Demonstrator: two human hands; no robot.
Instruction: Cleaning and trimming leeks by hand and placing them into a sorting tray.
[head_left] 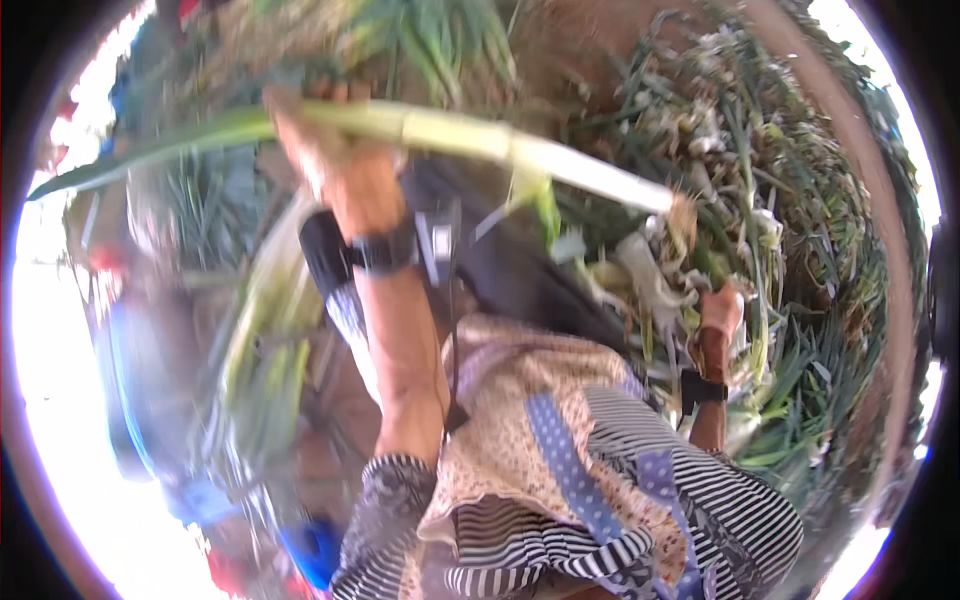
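A long leek [570, 168] stretches across the upper part of the head view, its white shaft and root end to the right and its green leaves trailing to the left. My left hand [335, 145] is wrapped round its green part. Motion smears this hand a little. Lower at the right, my right hand [722, 308] is closed among pale and green leek peelings [645, 270]. Whatever its fingers grip, if anything, cannot be made out. The leek's root end is above this hand and apart from it.
A large heap of leek leaves and trimmings [800, 200] fills the right side. More leeks [435, 45] lie at the top, and blurred leeks [265, 310] lie left of my left forearm. A blue object [312, 550] is at the lower left.
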